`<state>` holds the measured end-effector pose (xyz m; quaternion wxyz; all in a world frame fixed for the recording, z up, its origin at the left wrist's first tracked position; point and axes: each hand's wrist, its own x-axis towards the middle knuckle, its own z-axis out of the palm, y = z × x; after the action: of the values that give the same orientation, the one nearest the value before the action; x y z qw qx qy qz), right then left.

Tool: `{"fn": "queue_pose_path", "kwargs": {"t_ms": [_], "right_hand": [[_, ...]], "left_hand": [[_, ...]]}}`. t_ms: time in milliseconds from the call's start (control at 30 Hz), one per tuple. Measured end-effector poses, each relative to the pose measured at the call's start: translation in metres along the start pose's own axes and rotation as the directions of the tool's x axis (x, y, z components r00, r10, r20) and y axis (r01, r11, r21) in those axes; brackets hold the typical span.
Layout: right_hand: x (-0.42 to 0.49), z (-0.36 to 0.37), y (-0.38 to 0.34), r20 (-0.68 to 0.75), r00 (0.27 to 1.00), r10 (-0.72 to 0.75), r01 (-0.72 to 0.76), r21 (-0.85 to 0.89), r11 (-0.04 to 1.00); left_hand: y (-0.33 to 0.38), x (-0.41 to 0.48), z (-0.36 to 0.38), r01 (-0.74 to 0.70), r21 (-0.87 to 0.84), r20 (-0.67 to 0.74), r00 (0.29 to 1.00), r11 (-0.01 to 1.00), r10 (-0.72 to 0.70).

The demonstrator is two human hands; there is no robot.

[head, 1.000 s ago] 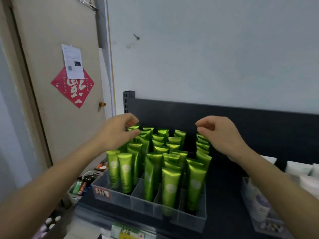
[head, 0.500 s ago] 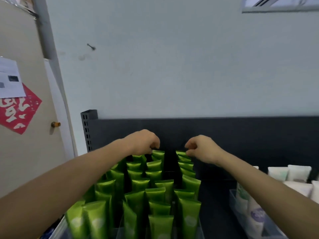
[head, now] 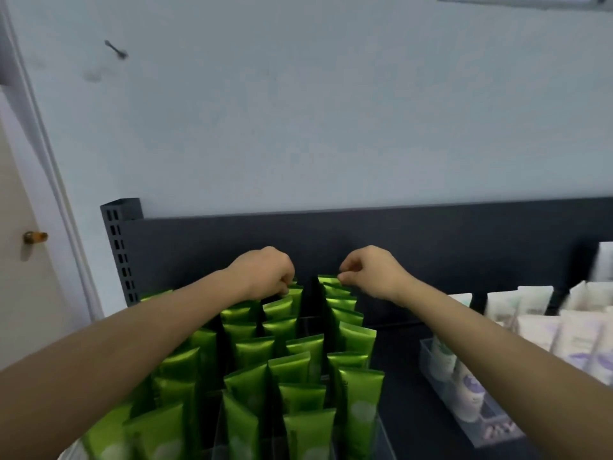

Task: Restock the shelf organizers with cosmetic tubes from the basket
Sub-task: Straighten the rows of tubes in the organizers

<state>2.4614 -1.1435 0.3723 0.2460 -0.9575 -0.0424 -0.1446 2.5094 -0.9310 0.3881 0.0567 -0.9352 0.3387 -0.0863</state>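
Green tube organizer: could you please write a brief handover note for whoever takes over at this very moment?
Left hand: fingers curled on tops of the back-row green tubes.
Right hand: pinches the rearmost tube top of the right column.
Clear organizer looks nearly full; a dark gap shows at the back, between the hands.
Basket not in view.
Left to do: settle these tubes, probably fill that gap.
White tubes stand to the right.

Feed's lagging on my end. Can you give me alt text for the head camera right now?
The left hand and right hand reach to the back of a clear organizer packed with upright green tubes, fingers curled onto the tops of the rearmost ones. It sits on a black shelf against a pale wall, with white tubes to the right.
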Motion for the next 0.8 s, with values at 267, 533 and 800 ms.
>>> {"fn": "queue_pose_path", "kwargs": {"t_ms": [267,533,800], "right_hand": [[0.004,0.003,0.005,0.004,1.0,-0.004,0.004,0.002,1.0],[0.007,0.02,0.012,-0.001,1.0,0.028,-0.028,0.062,0.998],[0.009,0.019,0.012,-0.065,0.998,0.018,-0.015,0.041,0.999]], "left_hand": [[-0.012,0.008,-0.01,0.037,-0.152,-0.063,0.997,0.988,-0.047],[-0.004,0.012,0.006,0.047,-0.014,0.009,0.999,0.999,-0.047],[-0.006,0.006,0.008,0.098,-0.029,-0.05,0.994,0.995,-0.099]]}}
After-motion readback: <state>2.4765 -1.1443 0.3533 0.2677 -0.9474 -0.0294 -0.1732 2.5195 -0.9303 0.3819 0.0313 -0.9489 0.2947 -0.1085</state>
